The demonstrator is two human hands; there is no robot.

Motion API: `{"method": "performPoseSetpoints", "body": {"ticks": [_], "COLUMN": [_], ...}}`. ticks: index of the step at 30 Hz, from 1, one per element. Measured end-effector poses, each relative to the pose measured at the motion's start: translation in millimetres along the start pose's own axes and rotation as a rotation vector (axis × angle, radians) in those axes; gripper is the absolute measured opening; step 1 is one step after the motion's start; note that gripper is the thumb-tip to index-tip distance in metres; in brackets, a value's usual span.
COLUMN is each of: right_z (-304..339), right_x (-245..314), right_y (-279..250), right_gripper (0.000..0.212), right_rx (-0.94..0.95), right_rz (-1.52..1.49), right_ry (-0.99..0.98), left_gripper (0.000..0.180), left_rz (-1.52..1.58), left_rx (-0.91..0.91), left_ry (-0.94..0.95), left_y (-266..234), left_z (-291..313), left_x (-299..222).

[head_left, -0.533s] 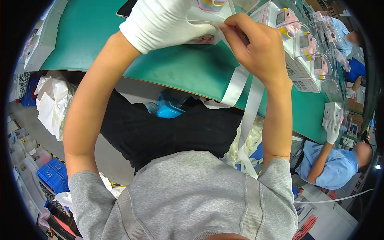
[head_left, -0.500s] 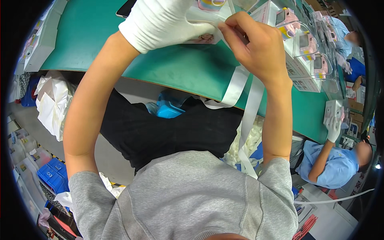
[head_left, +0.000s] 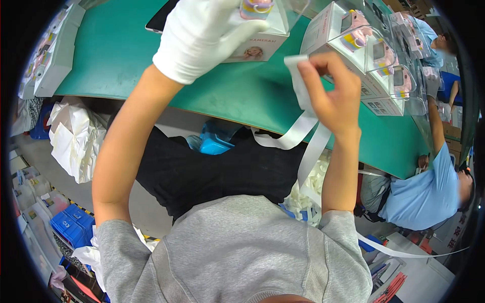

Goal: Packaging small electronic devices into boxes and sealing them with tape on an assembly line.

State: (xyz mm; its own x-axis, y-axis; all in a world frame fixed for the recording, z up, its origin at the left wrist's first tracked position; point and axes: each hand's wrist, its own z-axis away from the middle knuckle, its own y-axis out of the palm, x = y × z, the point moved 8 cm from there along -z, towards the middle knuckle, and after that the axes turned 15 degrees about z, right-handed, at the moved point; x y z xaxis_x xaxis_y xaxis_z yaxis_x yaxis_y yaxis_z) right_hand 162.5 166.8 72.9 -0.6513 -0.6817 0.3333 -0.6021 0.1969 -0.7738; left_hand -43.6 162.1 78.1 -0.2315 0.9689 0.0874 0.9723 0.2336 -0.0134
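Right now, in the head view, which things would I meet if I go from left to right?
White packaging, gloved left hand, white box partly behind it, bare right hand, lower blue-shirted co-worker.

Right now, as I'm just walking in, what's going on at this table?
A person's gloved left hand is against a white box with a pastel toy camera at its top, over a green table. The bare right hand pinches a white strip near its upper end, apart from the box; the strip trails past the table edge. Boxed pink toy cameras stand to the right, with a blue-shirted co-worker beyond.
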Motion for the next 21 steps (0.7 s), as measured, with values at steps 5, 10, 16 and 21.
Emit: {"method": "performPoseSetpoints", "body": {"ticks": [5, 10, 16, 21], "right_z": [64.2, 142.3, 189.9, 218.4], "right_x": [-26.6, -92.0, -224.4, -253.2], "right_y": [-22.1, -113.0, -147.2, -150.7], "right_gripper": [0.009, 0.012, 0.015, 0.013], "right_rx": [-0.109, -0.655, -0.608, -0.383], "right_rz": [0.049, 0.270, -0.318, -0.159], "right_ry": [0.007, 0.304, 0.721, 0.736], "left_gripper": [0.100, 0.091, 0.057, 0.073], "left_rz": [-0.167, 0.210, 0.399, 0.454], "left_rx": [0.217, 0.207, 0.532, 0.787], "left_ry": [-1.010, -1.386, -1.625, -1.408], "left_y": [-10.7, 8.7, 88.1, 146.6], "left_z": [60.1, 74.8, 91.9, 78.0], "left_x": [15.5, 39.2, 56.4, 60.9]}}
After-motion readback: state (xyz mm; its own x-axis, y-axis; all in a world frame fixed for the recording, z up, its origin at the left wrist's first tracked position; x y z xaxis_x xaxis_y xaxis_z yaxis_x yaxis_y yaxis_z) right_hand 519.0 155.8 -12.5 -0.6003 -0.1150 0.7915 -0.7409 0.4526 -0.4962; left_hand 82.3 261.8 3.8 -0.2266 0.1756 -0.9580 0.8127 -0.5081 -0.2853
